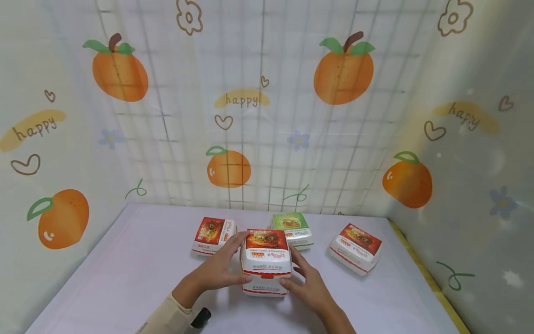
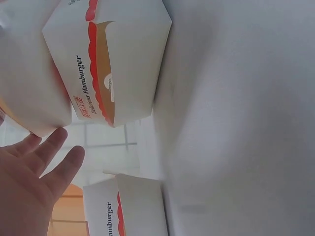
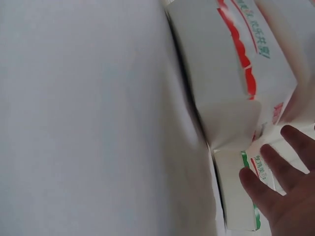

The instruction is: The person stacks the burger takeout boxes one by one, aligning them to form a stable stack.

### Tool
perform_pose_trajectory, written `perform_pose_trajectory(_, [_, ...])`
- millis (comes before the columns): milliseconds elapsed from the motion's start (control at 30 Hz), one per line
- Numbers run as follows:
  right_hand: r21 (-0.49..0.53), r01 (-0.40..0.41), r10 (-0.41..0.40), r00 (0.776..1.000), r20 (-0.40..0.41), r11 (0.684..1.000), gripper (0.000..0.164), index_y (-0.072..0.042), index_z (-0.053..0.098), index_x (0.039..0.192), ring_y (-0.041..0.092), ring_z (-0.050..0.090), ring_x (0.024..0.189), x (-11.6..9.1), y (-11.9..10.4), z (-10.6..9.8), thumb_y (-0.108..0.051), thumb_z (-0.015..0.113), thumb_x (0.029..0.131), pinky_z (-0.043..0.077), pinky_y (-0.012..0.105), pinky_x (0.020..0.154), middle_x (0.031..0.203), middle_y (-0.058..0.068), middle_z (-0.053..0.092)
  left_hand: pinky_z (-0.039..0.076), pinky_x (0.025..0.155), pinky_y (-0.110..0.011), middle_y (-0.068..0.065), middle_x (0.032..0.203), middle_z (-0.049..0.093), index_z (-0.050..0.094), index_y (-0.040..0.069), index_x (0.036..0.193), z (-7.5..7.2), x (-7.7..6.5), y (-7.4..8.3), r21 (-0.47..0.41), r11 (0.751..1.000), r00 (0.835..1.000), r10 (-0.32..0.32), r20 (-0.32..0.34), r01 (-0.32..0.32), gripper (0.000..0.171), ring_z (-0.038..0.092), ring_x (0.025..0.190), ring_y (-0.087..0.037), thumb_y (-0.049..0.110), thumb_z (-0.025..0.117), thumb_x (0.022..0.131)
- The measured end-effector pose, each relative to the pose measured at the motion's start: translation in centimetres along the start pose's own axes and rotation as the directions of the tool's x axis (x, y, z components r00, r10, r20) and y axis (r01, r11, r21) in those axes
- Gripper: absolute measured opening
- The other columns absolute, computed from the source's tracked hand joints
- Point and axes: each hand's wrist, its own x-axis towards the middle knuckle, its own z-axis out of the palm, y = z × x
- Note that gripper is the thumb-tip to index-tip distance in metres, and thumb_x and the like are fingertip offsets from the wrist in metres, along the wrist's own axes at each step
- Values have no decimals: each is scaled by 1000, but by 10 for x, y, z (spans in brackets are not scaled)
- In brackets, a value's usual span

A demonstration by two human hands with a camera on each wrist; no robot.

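A hamburger box with a red burger picture on its lid sits stacked on a second white hamburger box. My left hand holds the upper box at its left side, thumb at the front and fingers further back. On the opposite side my right hand holds the same box, its thumb near the front lower corner. The left wrist view shows the lower box on the table, its red scalloped edge facing the camera. In the right wrist view the lower box stands beneath the upper one.
Behind the stack stand a red-topped hamburger box on the left and a green-topped one. Another red-topped box stands apart to the right. A printed curtain encloses the white table. A black object shows beside the left sleeve.
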Motion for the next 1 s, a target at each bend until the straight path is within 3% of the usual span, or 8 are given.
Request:
perform_pose_trajectory(100, [4, -12, 12, 1000, 4, 1000, 96, -24, 27, 155, 30, 46, 130, 2, 0, 1, -36, 82, 77, 38, 53, 103, 149, 7, 43, 35, 106, -51, 12, 157, 18, 11, 40, 154, 1, 1, -2, -2, 1000, 1000, 19, -13, -19, 105, 27, 140, -15, 67, 72, 73])
perform_pose_trajectory(300, [36, -31, 31, 999, 18, 999, 118, -31, 21, 156, 27, 46, 129, 7, 1, 5, -33, 92, 63, 42, 48, 101, 148, 7, 43, 37, 106, -45, 10, 158, 17, 10, 38, 155, 0, 2, -4, -9, 1000, 999, 28, -16, -28, 105, 30, 138, -15, 65, 72, 74])
perform_pose_trajectory(433, [3, -3, 3, 1000, 30, 1000, 127, -24, 15, 157, 25, 45, 129, 12, 5, 10, -30, 95, 58, 46, 44, 98, 147, 7, 43, 39, 105, -47, 9, 158, 17, 10, 37, 155, -2, 2, -5, -20, 999, 999, 32, -13, -32, 105, 36, 135, -17, 64, 72, 75])
perform_pose_trajectory(567, [-12, 29, -28, 999, 32, 1000, 128, -18, 13, 157, 23, 49, 124, 16, 7, 15, -28, 94, 59, 48, 44, 95, 146, 6, 44, 39, 104, -48, 7, 158, 18, 11, 36, 155, -3, 3, -8, -9, 999, 998, 51, -24, -51, 104, 37, 134, -18, 64, 72, 76])
perform_pose_trajectory(1000, [-85, 17, -16, 1000, 19, 996, 127, -32, 13, 157, 22, 44, 129, 17, 6, 25, -38, 94, 58, 42, 49, 101, 150, -2, 40, 39, 103, -50, 8, 157, 21, 12, 33, 156, -5, 5, -17, -11, 996, 996, 86, -40, -86, 105, 39, 132, -18, 62, 73, 75])
